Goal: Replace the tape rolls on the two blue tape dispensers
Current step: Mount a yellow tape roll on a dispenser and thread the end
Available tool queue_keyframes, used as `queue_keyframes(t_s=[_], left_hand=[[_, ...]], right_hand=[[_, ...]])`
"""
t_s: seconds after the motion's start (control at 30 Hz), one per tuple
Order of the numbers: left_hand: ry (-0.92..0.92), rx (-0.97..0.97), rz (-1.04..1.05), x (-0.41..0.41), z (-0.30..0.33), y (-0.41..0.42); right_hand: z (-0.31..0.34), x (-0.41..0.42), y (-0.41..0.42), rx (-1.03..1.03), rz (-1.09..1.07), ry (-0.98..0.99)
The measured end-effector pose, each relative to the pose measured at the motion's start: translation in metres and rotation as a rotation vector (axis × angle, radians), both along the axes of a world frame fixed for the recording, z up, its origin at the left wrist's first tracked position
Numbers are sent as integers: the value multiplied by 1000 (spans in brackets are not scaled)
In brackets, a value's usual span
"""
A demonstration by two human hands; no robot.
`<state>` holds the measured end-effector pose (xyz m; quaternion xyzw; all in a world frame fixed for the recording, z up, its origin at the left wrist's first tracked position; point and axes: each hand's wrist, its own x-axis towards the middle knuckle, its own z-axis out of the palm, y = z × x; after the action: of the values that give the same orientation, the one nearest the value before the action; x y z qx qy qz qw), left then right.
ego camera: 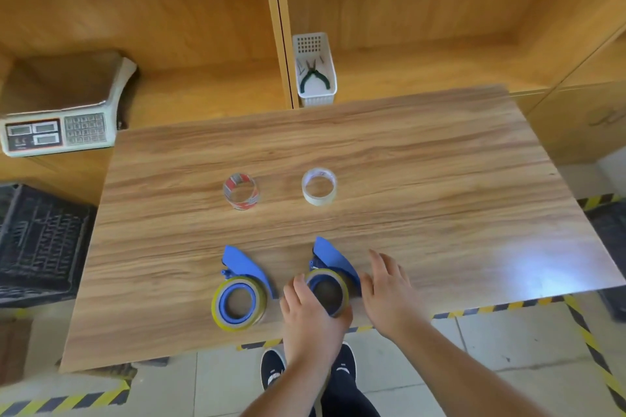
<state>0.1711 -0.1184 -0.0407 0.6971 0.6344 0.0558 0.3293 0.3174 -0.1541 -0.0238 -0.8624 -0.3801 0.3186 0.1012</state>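
Left hand (310, 310) wraps the yellowish roll (333, 291) on the right dispenser (333, 261); right hand (389, 288), fingers spread, presses beside that dispenser, gripping nothing. Yanking could drag it off the near table (440, 179) edge.

L hand (313, 313) hides part of right dispenser's roll (330, 291); scale (57, 112) cut off.

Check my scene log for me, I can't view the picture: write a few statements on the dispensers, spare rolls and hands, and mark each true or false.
1. Both hands are at the right blue dispenser. True.
2. The left blue dispenser is empty. False: it carries a yellow tape roll.
3. Two spare rolls lie farther back, the red-printed roll and the white roll. True.
4. The left hand holds green pliers. False: the pliers lie in a white basket.
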Motion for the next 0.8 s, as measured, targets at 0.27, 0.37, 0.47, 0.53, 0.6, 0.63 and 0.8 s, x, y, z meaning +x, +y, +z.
queue_keyframes(t_s=[0.27, 0.37, 0.47, 0.53, 0.6, 0.63, 0.8], left_hand=[[46, 29, 23, 13, -23, -8], [47, 29, 32, 15, -31, -7], [45, 38, 27, 15, -38, -7], [56, 27, 23, 14, -42, -7], [73, 11, 17, 14, -42, -6], [88, -1, 13, 14, -41, -6], [127, 71, -22, 2, -23, 0]], right_hand=[[-8, 2, -3, -22, 49, 3], [-10, 3, -3, -16, 57, 12], [-12, 3, -3, 4, 56, 27], [-13, 2, -2, 10, 55, 28], [-12, 2, -1, 16, 63, 19], [-11, 1, 0, 20, 68, 13], [-4, -11, 11, 74, 91, -27]])
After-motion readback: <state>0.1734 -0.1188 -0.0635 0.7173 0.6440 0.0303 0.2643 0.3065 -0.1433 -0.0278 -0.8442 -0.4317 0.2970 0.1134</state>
